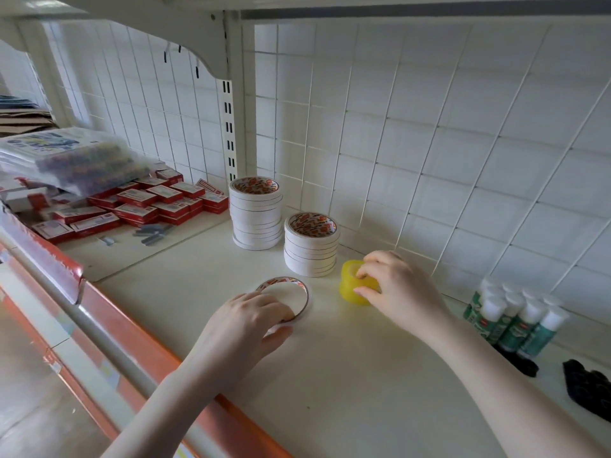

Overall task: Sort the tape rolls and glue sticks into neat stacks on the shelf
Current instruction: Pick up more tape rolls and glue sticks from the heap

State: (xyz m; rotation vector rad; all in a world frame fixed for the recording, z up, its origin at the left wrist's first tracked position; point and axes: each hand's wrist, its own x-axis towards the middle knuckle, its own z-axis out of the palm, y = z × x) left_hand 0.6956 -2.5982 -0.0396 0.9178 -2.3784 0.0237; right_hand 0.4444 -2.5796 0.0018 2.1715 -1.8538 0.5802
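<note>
**Two hands on tape rolls at a white shelf**

A person is reaching onto the white shelf (347, 375) with both bare arms. The left hand (246, 320) is gripping a thin white tape roll (291, 294) lying flat near the shelf's front edge, its fingers curling over the near rim and the thumb pressing the roll's near side. The right hand (393, 285) is pinching a yellow tape roll (350, 285), fingertips dipping into its core and the thumb sitting on its near wall. The yellow roll is standing just right of the shorter stack of white tape rolls (311, 246); a taller stack (256, 214) is rising farther back and to the left, near the wire grid back panel (429, 127). Glue sticks (515, 320) with white caps are standing upright in a cluster at the far right. Red boxes (142, 206) are lying piled at the left, under clear plastic packs (72, 160).
</note>
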